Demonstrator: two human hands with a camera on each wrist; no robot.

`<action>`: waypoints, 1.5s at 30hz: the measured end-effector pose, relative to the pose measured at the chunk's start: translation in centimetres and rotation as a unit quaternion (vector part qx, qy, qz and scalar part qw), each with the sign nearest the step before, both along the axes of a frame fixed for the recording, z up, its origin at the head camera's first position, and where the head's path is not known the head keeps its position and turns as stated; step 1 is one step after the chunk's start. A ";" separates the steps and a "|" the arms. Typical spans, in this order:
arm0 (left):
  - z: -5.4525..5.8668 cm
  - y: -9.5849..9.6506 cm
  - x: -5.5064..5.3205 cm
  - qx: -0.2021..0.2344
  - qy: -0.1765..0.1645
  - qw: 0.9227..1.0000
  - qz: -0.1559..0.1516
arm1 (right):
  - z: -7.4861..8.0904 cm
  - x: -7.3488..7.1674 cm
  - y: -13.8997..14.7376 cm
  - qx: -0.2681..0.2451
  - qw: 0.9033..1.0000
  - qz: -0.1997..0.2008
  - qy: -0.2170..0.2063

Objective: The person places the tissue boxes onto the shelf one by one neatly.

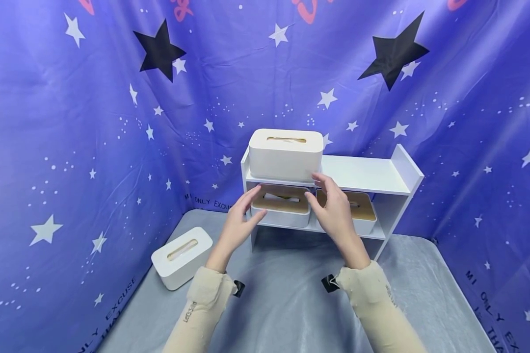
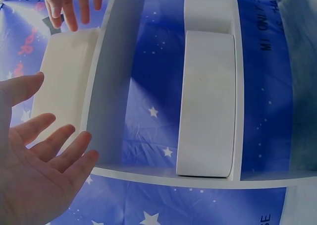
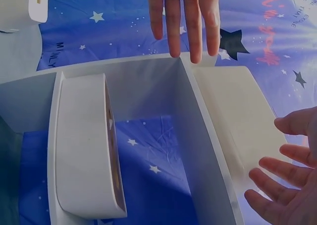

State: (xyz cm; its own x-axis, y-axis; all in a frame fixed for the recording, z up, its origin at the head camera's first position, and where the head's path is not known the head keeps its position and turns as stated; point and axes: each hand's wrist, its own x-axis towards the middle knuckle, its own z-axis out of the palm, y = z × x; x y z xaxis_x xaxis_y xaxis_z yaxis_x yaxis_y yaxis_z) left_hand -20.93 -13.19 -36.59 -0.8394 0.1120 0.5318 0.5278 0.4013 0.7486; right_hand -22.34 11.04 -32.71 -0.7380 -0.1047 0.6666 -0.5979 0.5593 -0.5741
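A white tissue box (image 1: 286,162) sits on the left of the top board of a small white shelf (image 1: 366,172). My right hand (image 1: 333,208) has its fingers spread, fingertips right at that box's lower right corner. In front of the shelf's left side, my left hand (image 1: 242,218) reaches up with relaxed fingers and holds nothing. Both palms face inward with a gap between them. Behind them on the lower board stand a left tissue box (image 1: 287,219) and a right tissue box (image 1: 365,226), white with wood-coloured tops; the right hand partly hides the latter.
Another white tissue box (image 1: 183,260) lies on the grey cloth-covered table (image 1: 282,299), left of the left forearm. The shelf's raised right side panel (image 1: 407,169) stands above its top board. A blue star-patterned curtain (image 1: 229,98) closes off the back and sides.
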 end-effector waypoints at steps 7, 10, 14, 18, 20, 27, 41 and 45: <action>-0.3 -0.2 0.2 -0.006 -0.010 1.000 -0.001 | -0.8 0.4 -0.5 0.013 0.999 0.033 0.013; -0.4 -0.3 0.2 -0.010 -0.016 1.000 -0.001 | -1.1 0.4 -0.7 0.016 0.998 0.058 0.014; -0.5 -0.5 0.3 -0.019 -0.023 1.000 -0.002 | -1.5 0.6 -0.7 0.038 0.994 0.103 0.013; -0.7 -0.6 0.4 -0.028 -0.026 0.999 -0.004 | -2.0 0.6 -0.8 0.064 0.987 0.144 0.006; -0.8 -0.7 0.5 -0.035 -0.025 0.999 -0.005 | -2.2 0.7 -0.9 0.069 0.985 0.158 0.001; -1.1 -1.0 0.7 -0.056 -0.030 0.998 -0.016 | -2.7 0.8 -1.1 0.078 0.979 0.189 -0.013; -2.6 -2.1 1.0 -0.064 -0.069 0.995 -0.036 | -4.3 0.5 -1.3 0.107 0.972 0.205 -0.046; -3.2 -2.6 1.2 -0.057 -0.071 0.995 -0.035 | -4.6 0.5 -1.4 0.113 0.972 0.205 -0.036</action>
